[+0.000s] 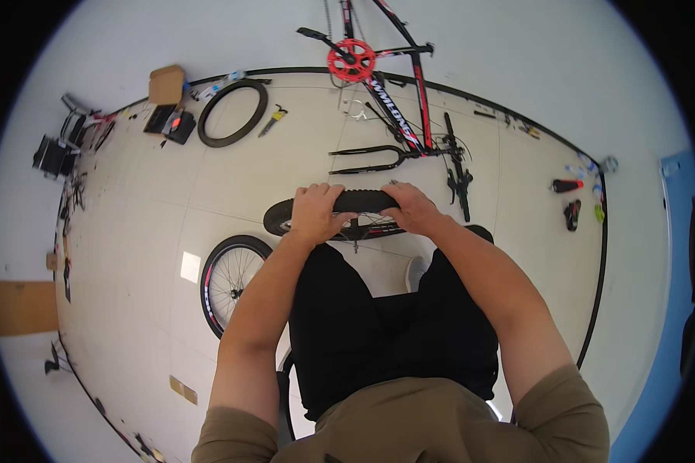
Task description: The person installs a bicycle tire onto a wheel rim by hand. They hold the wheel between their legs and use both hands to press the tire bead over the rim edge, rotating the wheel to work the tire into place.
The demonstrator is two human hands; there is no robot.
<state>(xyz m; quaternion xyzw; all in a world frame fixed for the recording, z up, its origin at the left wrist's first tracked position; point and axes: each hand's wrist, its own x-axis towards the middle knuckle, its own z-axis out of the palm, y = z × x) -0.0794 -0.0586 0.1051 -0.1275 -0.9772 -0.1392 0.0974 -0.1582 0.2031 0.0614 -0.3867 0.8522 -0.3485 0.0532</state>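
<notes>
A bicycle wheel with a black knobbly tyre (362, 201) stands on edge in front of my knees. My left hand (315, 214) is wrapped over the top of the tyre, left of the middle, thumb on the near side. On the right part of the same tyre, my right hand (414, 208) grips it with the thumb pressed on the near side. Between my hands the hub axle (355, 235) and some spokes show below the tyre. The wheel's lower part is mostly hidden by the tyre.
A second wheel (206, 287) lies left of my leg. Ahead are a black and red bicycle frame (421, 100), a fork (398, 157) and handlebars (462, 177). Farther left lie a loose tyre (205, 127), a yellow-handled tool (273, 119) and a cardboard box (167, 85).
</notes>
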